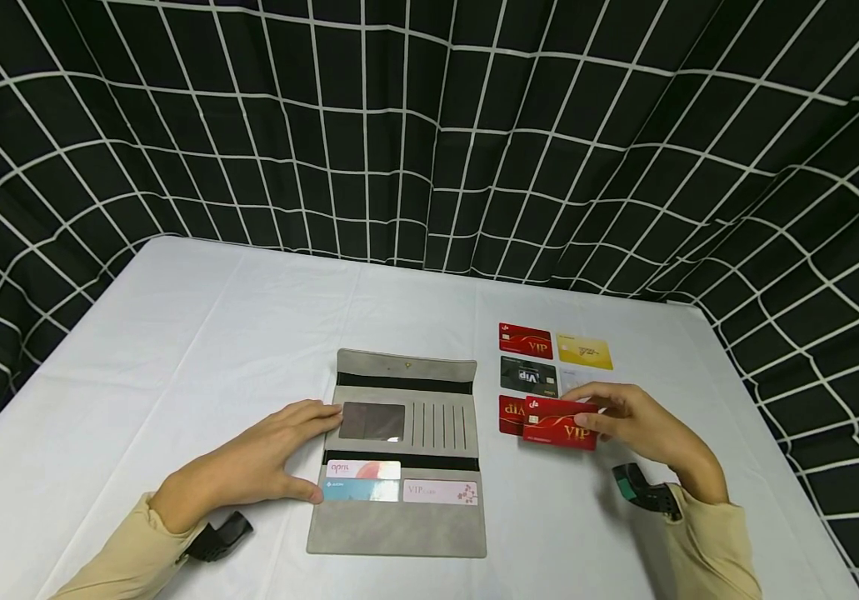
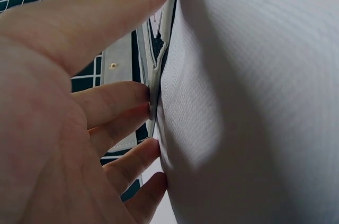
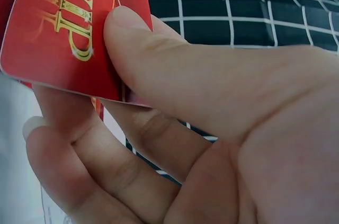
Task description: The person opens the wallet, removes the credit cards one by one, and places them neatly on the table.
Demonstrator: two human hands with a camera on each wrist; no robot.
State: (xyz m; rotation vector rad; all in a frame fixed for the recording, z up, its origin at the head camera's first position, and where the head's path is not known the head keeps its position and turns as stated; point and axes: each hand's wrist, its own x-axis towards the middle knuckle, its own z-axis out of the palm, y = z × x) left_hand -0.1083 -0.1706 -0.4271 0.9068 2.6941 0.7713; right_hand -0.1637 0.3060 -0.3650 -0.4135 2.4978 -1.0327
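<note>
A grey wallet [image 1: 399,533] lies unfolded on the white table. Its lower flap carries a pink-and-white "april" card [image 1: 354,469], a blue card [image 1: 362,490] and a pink VIP card [image 1: 440,492]. Along the wallet's left edge rests my left hand [image 1: 264,454], thumb and fingertips touching it with fingers spread. To the right of the wallet, my right hand [image 1: 635,425] pinches a red VIP card [image 1: 555,423] between thumb and fingers, raised above the table. In the right wrist view the thumb presses the printed face of that red card [image 3: 58,38].
Beyond the right hand lie another red VIP card [image 1: 525,341], a yellow card [image 1: 585,352] and a dark card [image 1: 529,377]. A second red card [image 1: 511,414] and a pale card [image 1: 570,379] are partly covered. Black grid-patterned cloth [image 1: 369,125] hangs behind the table [image 1: 249,317].
</note>
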